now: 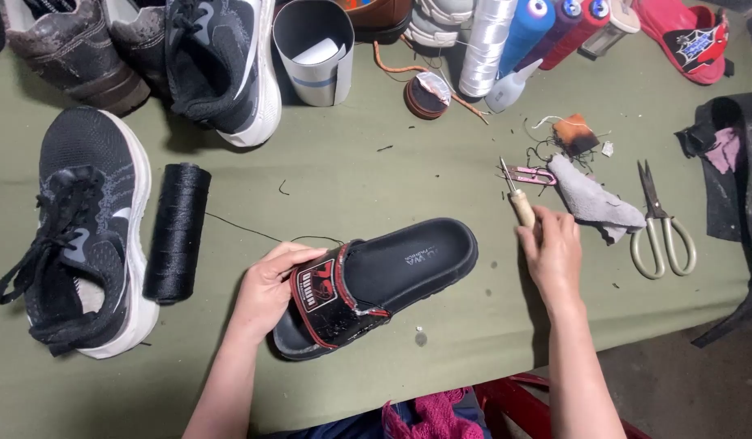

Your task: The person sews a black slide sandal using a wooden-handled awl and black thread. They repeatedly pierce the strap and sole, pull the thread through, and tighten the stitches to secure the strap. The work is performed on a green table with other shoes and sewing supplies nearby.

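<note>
A black slide sandal (pixel 408 264) with a red-trimmed strap lies on the green table (pixel 352 171), toe toward me. My left hand (pixel 266 289) grips its strap end at the left side. My right hand (pixel 551 248) closes around the wooden handle of a stitching awl (pixel 516 195), whose metal tip points away from me. A thin black thread runs from the sandal to a black thread spool (pixel 177 232) lying on its side at the left.
A black sneaker (pixel 83 236) lies at the far left, with more shoes (pixel 205 65) behind it. Scissors (pixel 659 223), a grey rag (pixel 591 199), thread cones (pixel 514 41), a grey cup (pixel 315 53) and a red slipper (pixel 689 36) sit around the back and right.
</note>
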